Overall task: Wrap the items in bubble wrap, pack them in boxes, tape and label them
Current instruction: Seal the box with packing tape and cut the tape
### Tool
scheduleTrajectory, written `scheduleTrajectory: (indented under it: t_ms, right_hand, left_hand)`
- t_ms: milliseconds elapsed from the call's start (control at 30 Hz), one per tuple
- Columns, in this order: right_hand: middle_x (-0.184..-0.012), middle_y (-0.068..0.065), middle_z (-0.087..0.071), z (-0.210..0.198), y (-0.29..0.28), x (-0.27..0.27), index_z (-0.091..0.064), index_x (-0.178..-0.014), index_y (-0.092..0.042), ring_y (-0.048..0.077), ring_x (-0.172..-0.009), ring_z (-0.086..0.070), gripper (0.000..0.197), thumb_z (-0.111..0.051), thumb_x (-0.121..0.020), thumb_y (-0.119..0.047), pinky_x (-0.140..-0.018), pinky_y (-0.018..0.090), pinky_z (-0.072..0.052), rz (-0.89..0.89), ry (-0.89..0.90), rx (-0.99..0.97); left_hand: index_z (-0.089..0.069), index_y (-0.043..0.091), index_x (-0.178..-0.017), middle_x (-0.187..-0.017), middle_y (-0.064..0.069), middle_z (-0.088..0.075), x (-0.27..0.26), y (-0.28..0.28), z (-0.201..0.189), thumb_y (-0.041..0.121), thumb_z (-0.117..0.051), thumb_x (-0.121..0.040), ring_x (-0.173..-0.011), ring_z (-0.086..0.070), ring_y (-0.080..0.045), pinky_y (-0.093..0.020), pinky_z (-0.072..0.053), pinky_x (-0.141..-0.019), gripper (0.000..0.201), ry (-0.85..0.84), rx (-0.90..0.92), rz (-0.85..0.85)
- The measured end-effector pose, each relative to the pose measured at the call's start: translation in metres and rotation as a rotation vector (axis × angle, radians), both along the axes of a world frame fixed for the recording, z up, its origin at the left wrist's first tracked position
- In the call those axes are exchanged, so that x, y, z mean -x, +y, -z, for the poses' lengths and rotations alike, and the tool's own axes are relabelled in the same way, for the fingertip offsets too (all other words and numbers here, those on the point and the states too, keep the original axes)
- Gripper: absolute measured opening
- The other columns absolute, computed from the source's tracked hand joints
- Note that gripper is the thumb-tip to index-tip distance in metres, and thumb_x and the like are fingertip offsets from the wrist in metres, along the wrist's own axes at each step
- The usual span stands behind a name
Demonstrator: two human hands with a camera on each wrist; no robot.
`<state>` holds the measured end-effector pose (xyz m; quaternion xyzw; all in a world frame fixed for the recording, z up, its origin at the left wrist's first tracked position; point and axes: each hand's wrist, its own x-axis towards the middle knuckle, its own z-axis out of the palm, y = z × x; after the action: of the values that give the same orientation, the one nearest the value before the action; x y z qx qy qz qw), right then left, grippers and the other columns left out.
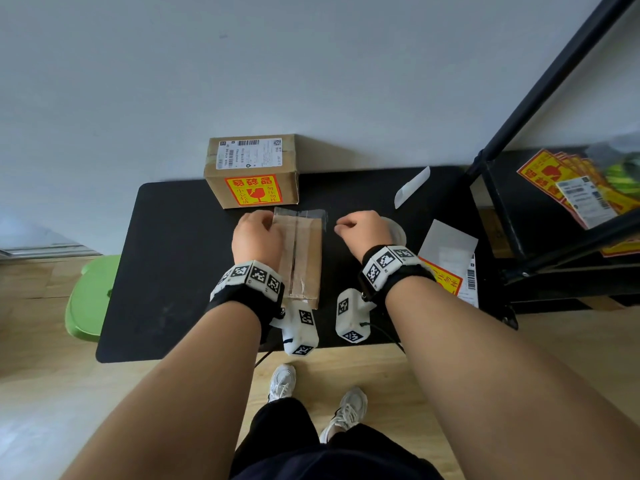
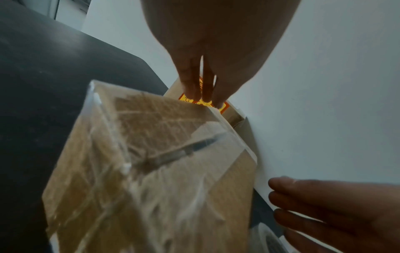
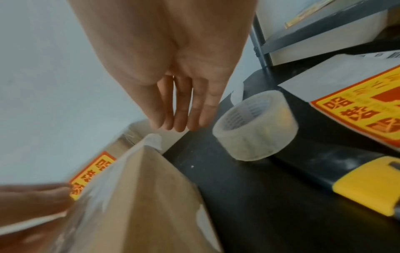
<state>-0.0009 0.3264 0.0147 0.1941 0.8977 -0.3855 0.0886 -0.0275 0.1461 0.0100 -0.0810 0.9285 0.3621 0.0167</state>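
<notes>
A brown cardboard box [image 1: 304, 258] lies on the black table [image 1: 173, 254], with clear tape along its top seam. My left hand [image 1: 258, 223] rests on the box's left top. In the left wrist view its straight fingers [image 2: 199, 85] press the tape at the far edge of the box [image 2: 151, 171]. My right hand [image 1: 346, 225] hovers just right of the box and holds nothing, its fingers [image 3: 179, 111] loose. Under that hand stands a roll of clear tape [image 3: 257, 128].
A sealed box [image 1: 252, 171] with a fragile sticker and shipping label stands behind, against the wall. Sticker sheets [image 1: 446, 271] and a yellow utility knife [image 3: 368, 184] lie to the right. A black shelf frame [image 1: 519, 133] holds more stickers [image 1: 561, 181]. A green stool [image 1: 90, 296] is at left.
</notes>
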Motion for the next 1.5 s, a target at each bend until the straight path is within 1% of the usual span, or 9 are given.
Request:
scheduleTrajectory:
  t_ms: [133,433,567,700,867,1067,1233,1333,1500]
  right_hand:
    - [-0.104,0.003,-0.074,-0.006,-0.017,0.004,-0.077,-0.104,-0.011,0.019,-0.099,-0.066,0.020,-0.061,-0.094,-0.020,-0.086,0.027,-0.049,0.014,0.052,0.099]
    - [-0.115,0.002,-0.071,0.000,-0.038,0.005,-0.072,-0.118,-0.014,0.018,-0.108,-0.063,0.027,-0.066,-0.092,-0.021,-0.090,0.025,-0.045,0.099,-0.036,0.171]
    - [-0.109,-0.001,-0.070,0.003,-0.044,0.011,-0.071,-0.119,-0.017,0.018,-0.107,-0.063,0.029,-0.063,-0.090,-0.015,-0.098,0.033,-0.048,0.180,-0.088,0.275]
    - [-0.107,-0.009,-0.061,0.007,-0.050,0.014,-0.067,-0.123,-0.023,0.014,-0.106,-0.058,0.035,-0.055,-0.091,-0.014,-0.100,0.034,-0.047,0.229,-0.079,0.358]
    - [-0.096,-0.003,-0.064,0.008,-0.053,0.020,-0.067,-0.096,-0.025,0.020,-0.097,-0.061,0.021,-0.051,-0.090,-0.012,-0.094,0.044,-0.051,0.235,-0.087,0.383]
    - [-0.096,-0.001,-0.063,0.012,-0.049,0.024,-0.066,-0.089,-0.024,0.018,-0.093,-0.060,0.026,-0.052,-0.086,-0.003,-0.083,0.032,-0.049,0.219,-0.092,0.385]
    - [-0.101,-0.002,-0.060,0.010,-0.045,0.023,-0.063,-0.108,-0.024,0.015,-0.095,-0.059,0.028,-0.058,-0.087,-0.006,-0.079,0.026,-0.048,0.212,-0.102,0.337]
    - [-0.117,-0.001,-0.050,0.009,-0.044,0.021,-0.050,-0.128,-0.029,0.017,-0.098,-0.055,0.047,-0.062,-0.086,-0.010,-0.081,0.031,-0.047,0.178,-0.063,0.179]
    - [-0.124,0.004,-0.043,0.007,-0.053,0.017,-0.064,-0.117,-0.033,0.022,-0.105,-0.054,0.035,-0.057,-0.090,-0.011,-0.094,0.039,-0.049,0.012,0.040,-0.010]
  left_hand:
    - [-0.069,0.018,-0.117,-0.115,-0.001,-0.069,0.010,-0.008,0.007,0.021,-0.058,-0.093,-0.105,-0.062,-0.020,-0.025,-0.042,-0.082,0.027,-0.154,-0.067,0.028]
    - [-0.071,0.020,-0.111,-0.103,0.004,-0.071,0.025,-0.025,0.012,0.014,-0.064,-0.089,-0.096,-0.065,-0.014,-0.027,-0.050,-0.086,0.024,-0.255,-0.288,0.171]
    - [-0.071,0.023,-0.100,-0.090,0.009,-0.070,0.033,-0.031,0.011,0.009,-0.058,-0.092,-0.086,-0.065,-0.011,-0.029,-0.053,-0.084,0.021,-0.327,-0.341,0.291]
    - [-0.066,0.020,-0.117,-0.103,0.000,-0.067,0.041,-0.034,0.015,0.010,-0.052,-0.095,-0.097,-0.064,-0.017,-0.034,-0.051,-0.091,0.028,-0.424,-0.344,0.406]
    - [-0.055,0.027,-0.119,-0.127,-0.012,-0.052,0.049,-0.036,0.026,0.014,-0.054,-0.095,-0.108,-0.059,-0.028,-0.046,-0.053,-0.095,0.028,-0.490,-0.354,0.418]
    - [-0.057,0.026,-0.103,-0.118,-0.008,-0.055,0.052,-0.036,0.026,0.008,-0.056,-0.095,-0.098,-0.061,-0.023,-0.036,-0.055,-0.085,0.020,-0.475,-0.418,0.405]
    - [-0.061,0.016,-0.123,-0.112,-0.004,-0.064,0.047,-0.040,0.022,0.008,-0.065,-0.090,-0.102,-0.064,-0.021,-0.032,-0.056,-0.086,0.034,-0.439,-0.481,0.292]
    - [-0.056,0.019,-0.125,-0.117,-0.001,-0.056,0.046,-0.038,0.019,0.018,-0.075,-0.083,-0.103,-0.060,-0.019,-0.037,-0.053,-0.092,0.047,-0.301,-0.280,0.262]
    - [-0.065,0.023,-0.114,-0.125,-0.002,-0.046,0.040,-0.024,0.012,0.010,-0.061,-0.088,-0.120,-0.042,-0.023,-0.028,-0.034,-0.104,0.029,-0.062,-0.073,0.425]
